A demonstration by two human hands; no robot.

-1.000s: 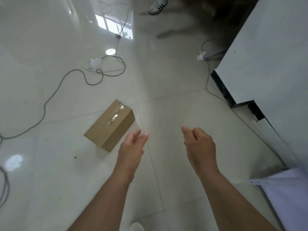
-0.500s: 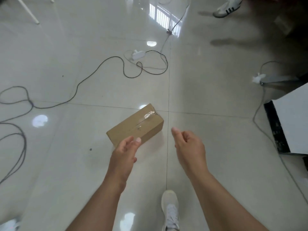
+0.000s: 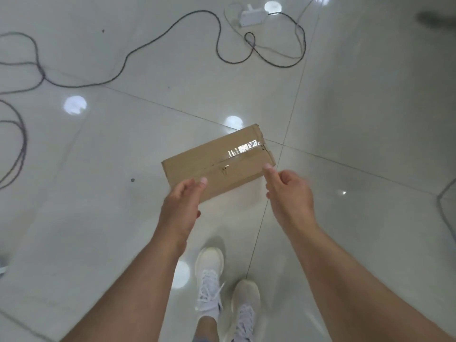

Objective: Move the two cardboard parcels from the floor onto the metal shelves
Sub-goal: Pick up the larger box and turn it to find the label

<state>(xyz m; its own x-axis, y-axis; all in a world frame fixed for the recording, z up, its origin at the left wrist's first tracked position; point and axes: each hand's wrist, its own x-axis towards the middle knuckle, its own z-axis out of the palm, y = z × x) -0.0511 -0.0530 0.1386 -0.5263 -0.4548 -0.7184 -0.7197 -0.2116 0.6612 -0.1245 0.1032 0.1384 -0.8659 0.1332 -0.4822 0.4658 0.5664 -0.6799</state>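
Since the half-second before, the person had stepped closer and bent over the parcel, so that it lay almost straight below them and both hands had come forward over its near edge; both white shoes now showed below the arms. The parcel, a long brown box, lay flat on the tiled floor, turned at a slant, with shiny clear tape along its top seam catching the light; only this one parcel was in view. The left hand hung over the box's near left corner, its grip spread loosely, fingers half curled and thumb apart from them, holding nothing; whether it touched the cardboard could not be told. The right hand hung by the near right corner, its grip also loose and empty, forefinger stretched toward the box's edge, the other fingers curled; contact there could not be told either. A dark cable wound across the floor beyond the box, well apart from it; a white plug block lay near the top of the view beside the cable's loops.
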